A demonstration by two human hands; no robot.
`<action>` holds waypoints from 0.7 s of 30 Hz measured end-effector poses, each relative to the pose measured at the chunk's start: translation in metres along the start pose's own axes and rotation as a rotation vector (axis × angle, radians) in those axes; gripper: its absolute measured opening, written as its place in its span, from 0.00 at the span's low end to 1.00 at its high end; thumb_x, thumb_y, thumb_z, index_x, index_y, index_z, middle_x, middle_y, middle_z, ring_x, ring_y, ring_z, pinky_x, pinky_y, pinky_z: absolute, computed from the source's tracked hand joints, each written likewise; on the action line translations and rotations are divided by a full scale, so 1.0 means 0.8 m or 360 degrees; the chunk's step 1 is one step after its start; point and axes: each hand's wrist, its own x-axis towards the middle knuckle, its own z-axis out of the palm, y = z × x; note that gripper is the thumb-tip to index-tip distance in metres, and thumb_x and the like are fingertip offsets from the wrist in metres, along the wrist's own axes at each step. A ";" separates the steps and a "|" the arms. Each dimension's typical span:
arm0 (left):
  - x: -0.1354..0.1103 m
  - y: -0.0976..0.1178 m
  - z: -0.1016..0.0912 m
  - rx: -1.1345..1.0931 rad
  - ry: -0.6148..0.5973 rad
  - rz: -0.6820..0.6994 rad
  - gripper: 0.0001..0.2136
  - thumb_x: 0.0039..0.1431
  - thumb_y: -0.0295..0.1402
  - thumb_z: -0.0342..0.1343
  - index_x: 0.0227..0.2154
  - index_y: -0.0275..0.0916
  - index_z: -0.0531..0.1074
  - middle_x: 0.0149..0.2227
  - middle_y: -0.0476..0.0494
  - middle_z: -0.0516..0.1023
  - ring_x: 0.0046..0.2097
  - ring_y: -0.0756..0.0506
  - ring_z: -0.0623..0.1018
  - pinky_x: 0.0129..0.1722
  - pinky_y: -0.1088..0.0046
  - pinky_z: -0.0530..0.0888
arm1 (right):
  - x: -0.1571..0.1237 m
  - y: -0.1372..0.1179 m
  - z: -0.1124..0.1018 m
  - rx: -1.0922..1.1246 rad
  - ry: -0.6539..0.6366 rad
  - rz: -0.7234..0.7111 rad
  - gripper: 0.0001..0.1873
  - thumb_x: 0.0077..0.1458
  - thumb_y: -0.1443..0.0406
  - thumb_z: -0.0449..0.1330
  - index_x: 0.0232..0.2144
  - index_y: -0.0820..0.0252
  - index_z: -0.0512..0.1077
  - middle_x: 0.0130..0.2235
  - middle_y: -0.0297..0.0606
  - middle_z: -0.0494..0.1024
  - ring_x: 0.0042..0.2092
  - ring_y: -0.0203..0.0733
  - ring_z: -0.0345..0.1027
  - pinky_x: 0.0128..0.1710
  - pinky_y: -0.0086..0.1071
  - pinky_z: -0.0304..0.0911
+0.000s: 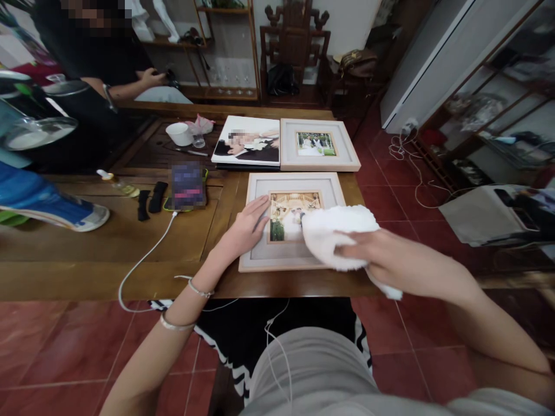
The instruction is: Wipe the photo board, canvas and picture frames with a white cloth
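Observation:
A light wooden picture frame (260,263) lies flat near the table's front edge, with a wide pale mat around a small photo. My left hand (249,226) rests on its left side, fingers stretched out and empty. In my right hand (362,248) is a bunched white cloth (336,228), pressed over the frame's right part and covering its right edge; a tail of cloth hangs below the hand. Behind it lie a second picture frame (347,156) with a small photo and, to its left, a large photo print (247,156) on a dark base.
On the left are a phone (188,186) with a white cable, black strips (158,196), a dropper bottle (119,184), a blue shoe-like object (52,199) and a white cup (179,134). A person in black (99,58) stands across the wooden table (173,248).

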 end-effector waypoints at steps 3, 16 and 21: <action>-0.001 0.000 0.000 0.0006 -0.0005 -0.0011 0.22 0.68 0.37 0.44 0.61 0.34 0.64 0.64 0.32 0.64 0.66 0.38 0.63 0.65 0.50 0.60 | 0.035 0.038 -0.001 0.0062 0.0114 0.0175 0.34 0.44 0.80 0.48 0.53 0.57 0.70 0.50 0.45 0.77 0.45 0.49 0.75 0.45 0.41 0.70; 0.000 0.003 -0.002 0.0049 0.0013 0.0014 0.21 0.68 0.35 0.45 0.60 0.30 0.65 0.63 0.29 0.65 0.66 0.38 0.63 0.65 0.51 0.61 | 0.171 0.104 0.092 -0.0352 0.0395 0.0121 0.27 0.54 0.76 0.54 0.56 0.62 0.68 0.65 0.53 0.61 0.68 0.66 0.44 0.61 0.70 0.40; 0.001 0.002 0.000 0.0042 0.0012 0.0000 0.22 0.68 0.35 0.45 0.60 0.30 0.65 0.63 0.29 0.65 0.65 0.37 0.64 0.65 0.51 0.61 | 0.143 0.082 0.083 -0.0361 0.0185 0.0002 0.29 0.54 0.79 0.51 0.58 0.64 0.67 0.63 0.54 0.64 0.66 0.61 0.51 0.60 0.62 0.50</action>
